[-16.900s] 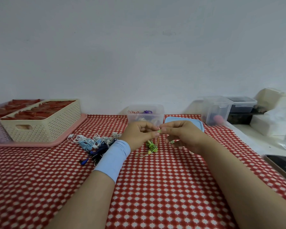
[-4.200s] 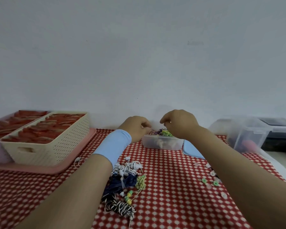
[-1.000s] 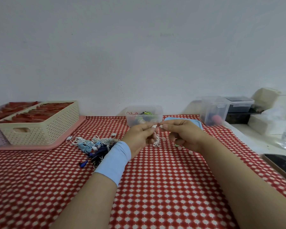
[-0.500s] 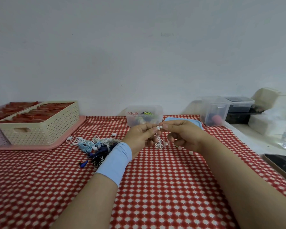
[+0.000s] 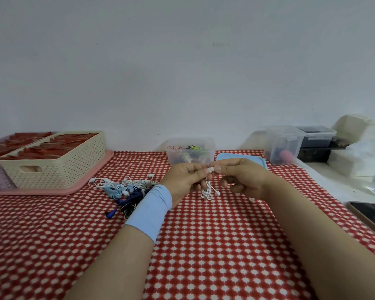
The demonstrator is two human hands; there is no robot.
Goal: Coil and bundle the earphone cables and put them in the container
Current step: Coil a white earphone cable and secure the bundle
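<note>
Item 1. Clear container (image 5: 211, 155), at 12 o'clock from the hands, against the wall, lid off. Holds bundled earphones in mixed colours, green and dark ones on top.
Item 2. Blue lid (image 5: 227, 156), flat on the cloth just beside the container, at 1 o'clock, partly behind the right hand.
Item 3. Cream perforated basket (image 5: 59, 169), at 9 to 10 o'clock, filled with red pieces, standing on a pink tray (image 5: 91, 173).
Item 4. Clear tub (image 5: 278, 146), at 2 o'clock, a pink object inside.
Item 5. White earphone cable (image 5: 207, 189), thin, held between the two hands above the red checked tablecloth (image 5: 214, 245). One end is at the fingertips. The rest hangs in a small loose tangle with one bud showing.
Item 6. Pile of earphone cables (image 5: 123, 189), white, pale blue and navy, on the cloth at 9 o'clock.
Item 7. Left hand (image 5: 185, 180), pale blue wristband (image 5: 149, 210) on the wrist, fingers curled, thumb and forefinger pinching the cable.
Item 8. Right hand (image 5: 243, 177), thumb and forefinger pinching the same end, other fingers curled beneath.
</note>
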